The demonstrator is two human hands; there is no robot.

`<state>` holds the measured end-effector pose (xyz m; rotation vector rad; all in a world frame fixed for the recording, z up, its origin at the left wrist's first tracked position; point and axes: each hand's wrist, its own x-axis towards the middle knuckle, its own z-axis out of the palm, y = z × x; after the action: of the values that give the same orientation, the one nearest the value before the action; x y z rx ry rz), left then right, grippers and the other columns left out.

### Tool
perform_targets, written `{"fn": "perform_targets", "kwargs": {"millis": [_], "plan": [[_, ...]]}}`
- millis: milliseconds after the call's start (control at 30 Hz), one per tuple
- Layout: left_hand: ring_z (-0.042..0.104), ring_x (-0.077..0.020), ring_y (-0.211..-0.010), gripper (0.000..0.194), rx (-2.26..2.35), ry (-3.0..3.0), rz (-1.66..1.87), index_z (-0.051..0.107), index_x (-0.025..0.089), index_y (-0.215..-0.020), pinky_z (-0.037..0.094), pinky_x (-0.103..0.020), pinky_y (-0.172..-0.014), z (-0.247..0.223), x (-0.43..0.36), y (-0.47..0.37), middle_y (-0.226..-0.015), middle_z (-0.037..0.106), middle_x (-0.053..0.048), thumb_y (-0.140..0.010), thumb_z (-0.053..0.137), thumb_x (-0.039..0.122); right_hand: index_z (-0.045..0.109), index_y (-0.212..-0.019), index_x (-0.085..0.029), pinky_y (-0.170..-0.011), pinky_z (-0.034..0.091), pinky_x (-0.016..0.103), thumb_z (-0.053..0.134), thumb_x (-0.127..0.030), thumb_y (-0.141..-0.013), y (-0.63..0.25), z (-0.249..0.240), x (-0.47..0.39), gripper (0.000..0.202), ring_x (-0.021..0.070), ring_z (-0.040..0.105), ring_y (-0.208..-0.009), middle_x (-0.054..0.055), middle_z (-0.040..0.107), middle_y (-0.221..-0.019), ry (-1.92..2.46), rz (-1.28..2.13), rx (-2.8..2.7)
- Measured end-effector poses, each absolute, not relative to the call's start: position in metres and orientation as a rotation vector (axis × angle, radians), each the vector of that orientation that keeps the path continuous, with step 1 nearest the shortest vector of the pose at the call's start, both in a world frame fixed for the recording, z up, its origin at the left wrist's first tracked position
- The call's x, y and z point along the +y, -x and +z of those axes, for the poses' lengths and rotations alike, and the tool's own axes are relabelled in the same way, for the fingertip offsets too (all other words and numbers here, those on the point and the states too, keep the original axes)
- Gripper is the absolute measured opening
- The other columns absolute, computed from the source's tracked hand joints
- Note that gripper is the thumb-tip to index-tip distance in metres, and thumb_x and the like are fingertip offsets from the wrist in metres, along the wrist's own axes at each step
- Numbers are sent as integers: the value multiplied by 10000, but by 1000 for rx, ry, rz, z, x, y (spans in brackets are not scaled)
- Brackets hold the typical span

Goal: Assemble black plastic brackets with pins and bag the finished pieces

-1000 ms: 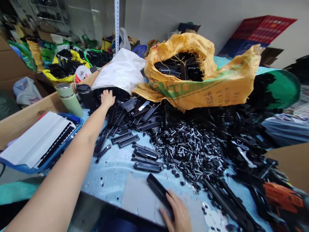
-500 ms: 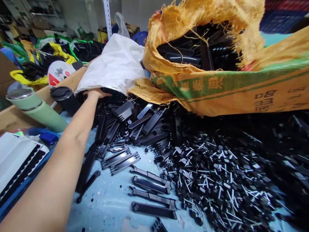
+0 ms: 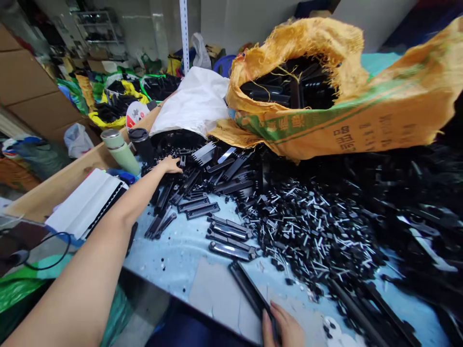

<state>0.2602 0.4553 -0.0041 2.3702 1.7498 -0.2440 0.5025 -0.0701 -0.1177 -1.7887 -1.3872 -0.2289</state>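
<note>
My left hand (image 3: 171,165) reaches far out over loose black plastic parts (image 3: 188,183), just in front of the open mouth of a white sack (image 3: 197,99). A small dark piece shows at its curled fingertips, too small to name. At the bottom edge my right hand (image 3: 285,325) is closed on the near end of a long black plastic bar (image 3: 249,289), tilted over a grey board (image 3: 213,289). Several assembled black handles (image 3: 231,236) lie side by side on the blue table (image 3: 162,260). Flat toothed pieces (image 3: 204,153) rest in the pile.
An orange woven sack (image 3: 314,135) with black parts inside stands at the back right. Before it lies a heap of small black pieces with metal pins (image 3: 307,226). A green bottle (image 3: 121,152), a black cup (image 3: 141,142) and papers (image 3: 88,200) line the wooden left edge (image 3: 47,197).
My left hand has drawn back out of the white sack's mouth. The view has shifted, and my right hand with the black plastic bar has come into sight at the bottom.
</note>
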Motion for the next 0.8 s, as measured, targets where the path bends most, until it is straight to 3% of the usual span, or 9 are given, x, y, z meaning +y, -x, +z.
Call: {"fn": "perform_targets", "kwargs": {"millis": [167,300,400,500,633,800], "plan": [[547,-291,-1078,414,1671,-2426,-204,569,327,-1197,358,-525,-960,-8,390,-232,-1234,531,-113,-815,480,458,586,-1064,-270,-705,529,498,558,-262,-810,-488,-103,-77,256,292,653,-815,123,677,-916,1774,-214,-1473],[455,-272,-1177,288,1621,-2536,-79,656,286,-1028,199,-605,-1026,-8,350,-218,-1242,546,-74,-865,430,360,590,-975,-221,-762,501,449,522,-265,-846,-487,-104,-77,152,261,636,-849,104,673,-911,1794,-206,-1521],[414,-259,-1210,287,1614,-2592,33,666,249,-985,140,-597,-1046,-7,330,-210,-1211,567,-77,-871,402,242,592,-968,-206,-791,480,434,485,-279,-869,-485,-101,-76,163,253,619,-888,105,664,-939,1820,-169,-1562],[450,-245,-1174,290,1607,-2602,117,664,231,-976,196,-532,-1050,-7,316,-205,-1168,585,-76,-841,418,161,598,-977,-191,-833,451,423,468,-298,-879,-482,-94,-73,195,252,585,-950,114,646,-1006,1860,-167,-1612],[548,-216,-1038,267,1617,-2572,241,657,199,-950,371,-363,-954,1,301,-203,-1131,570,-78,-839,418,156,604,-1004,-186,-853,422,407,454,-343,-888,-476,-84,-64,247,251,553,-969,112,627,-1049,1910,-179,-1698],[545,-207,-1045,397,1520,-2521,588,425,157,-1250,424,-327,-906,13,248,-225,-1172,525,-99,-860,463,222,569,-1134,-168,-856,408,422,454,-388,-889,-465,-72,-38,349,282,544,-1005,137,619,-1098,2006,-106,-1789]]}}
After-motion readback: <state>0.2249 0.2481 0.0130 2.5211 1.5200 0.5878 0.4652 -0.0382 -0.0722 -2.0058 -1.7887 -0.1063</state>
